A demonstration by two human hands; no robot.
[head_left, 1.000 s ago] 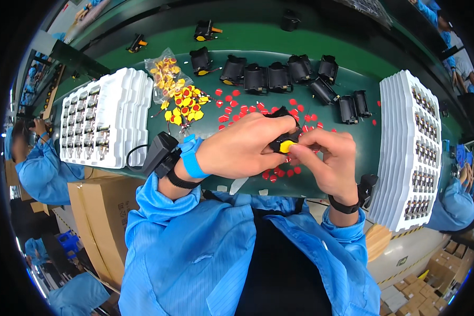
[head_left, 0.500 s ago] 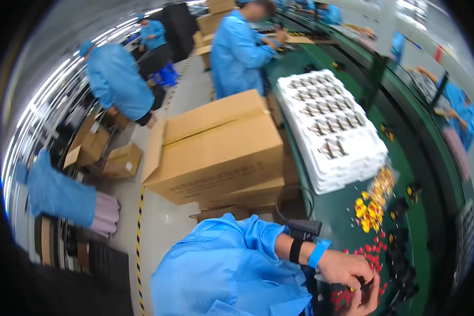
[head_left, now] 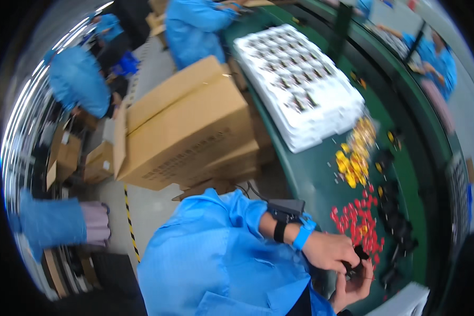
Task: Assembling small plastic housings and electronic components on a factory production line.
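My left hand (head_left: 327,252), with a blue band and a black strap at the wrist, is closed over a small black part (head_left: 359,255). From below, my right hand (head_left: 353,290) curls its fingers and thumb around the same part. Much of the part is hidden by the fingers, so its exact kind cannot be made out. Beside the hands, small red pieces (head_left: 357,216) lie scattered on the green work surface (head_left: 313,176). Farther off is a heap of yellow pieces (head_left: 352,167).
Stacked white trays (head_left: 300,124) holding small metal parts stand beyond the pieces. Several black parts (head_left: 397,224) line the right side. A large cardboard box (head_left: 189,126) stands left of the bench. A white corner (head_left: 403,303) shows lower right. Co-workers in blue stand farther away.
The view has shifted, so the bench and box sit higher and farther left. More red pieces and a white corner at lower right have come into view. Both hands still hold the black part.
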